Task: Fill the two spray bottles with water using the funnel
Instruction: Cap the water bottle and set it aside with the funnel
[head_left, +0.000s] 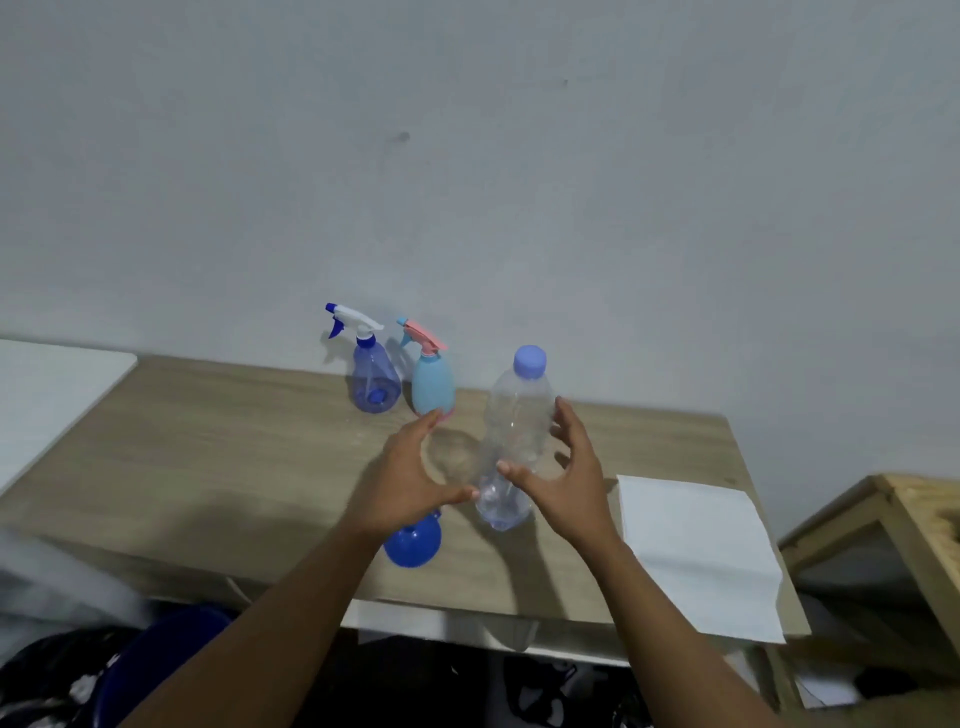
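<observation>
Hands: left hand (402, 480), right hand (563, 475) spread beside capped water bottle (514, 441); no label legible.

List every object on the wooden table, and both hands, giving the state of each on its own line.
Clear plastic water bottle: upright, purple cap on.
Translucent blue spray bottle: upright, white trigger head fitted.
Light blue spray bottle: upright, pink trigger head fitted.
Blue plastic funnel: resting on the table, unused.
White folded paper towel: lying flat.
Left hand: open, fingers beside the water bottle.
Right hand: open, cupped around the water bottle.
</observation>
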